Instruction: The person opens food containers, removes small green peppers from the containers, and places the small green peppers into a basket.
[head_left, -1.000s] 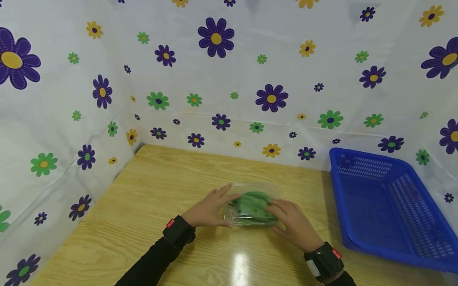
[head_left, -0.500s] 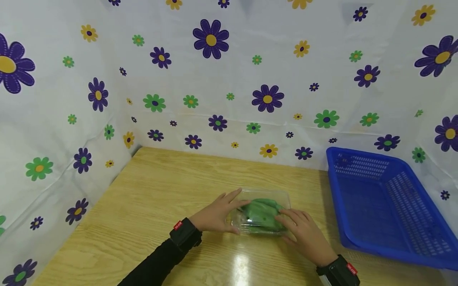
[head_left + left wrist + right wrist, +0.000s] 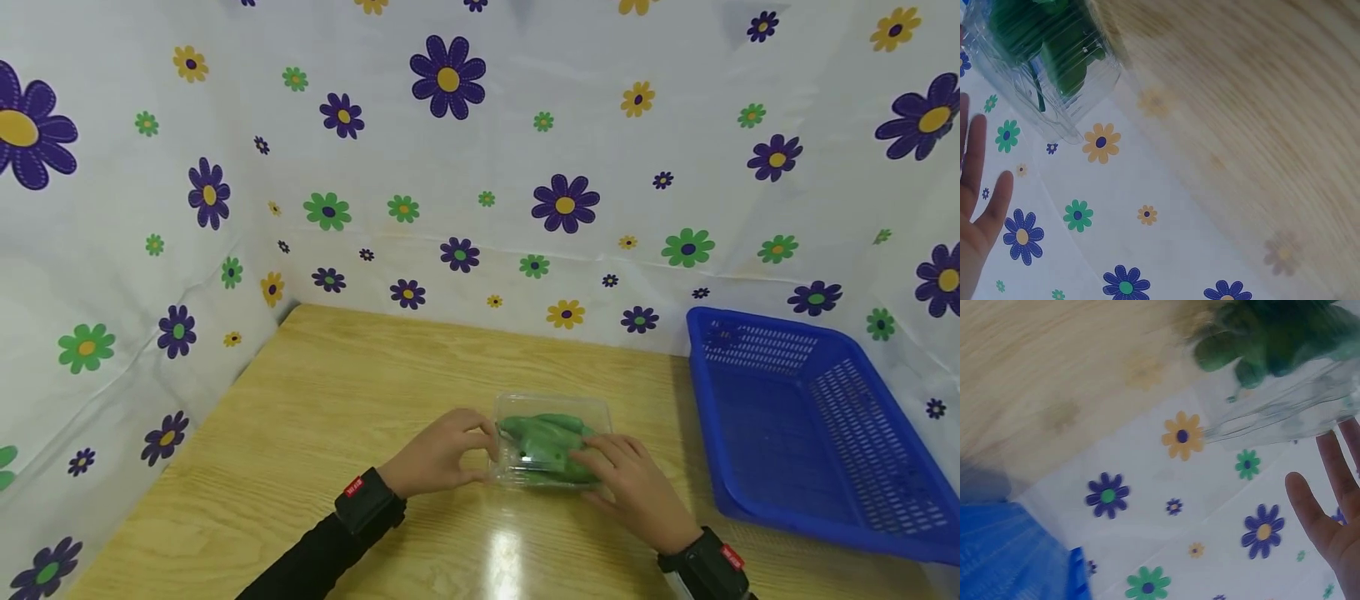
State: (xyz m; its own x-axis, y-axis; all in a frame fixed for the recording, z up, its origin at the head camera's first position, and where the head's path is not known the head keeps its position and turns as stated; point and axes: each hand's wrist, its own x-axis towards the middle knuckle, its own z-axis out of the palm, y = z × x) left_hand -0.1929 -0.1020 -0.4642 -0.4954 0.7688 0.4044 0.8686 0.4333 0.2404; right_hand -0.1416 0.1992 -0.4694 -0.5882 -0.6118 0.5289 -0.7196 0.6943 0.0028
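Prob. positioning box (image 3: 555, 405) off counter (image 3: 360, 375) back edge — L hand (image 3: 435, 454) loosely spread beside, R hand (image 3: 633, 487) lightly atop — next needs firm grip

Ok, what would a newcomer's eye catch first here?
Probably the bright blue basket at the right of the wooden table, then the white flowered backdrop behind it. After those, the clear container with green contents, between the left hand and right hand.
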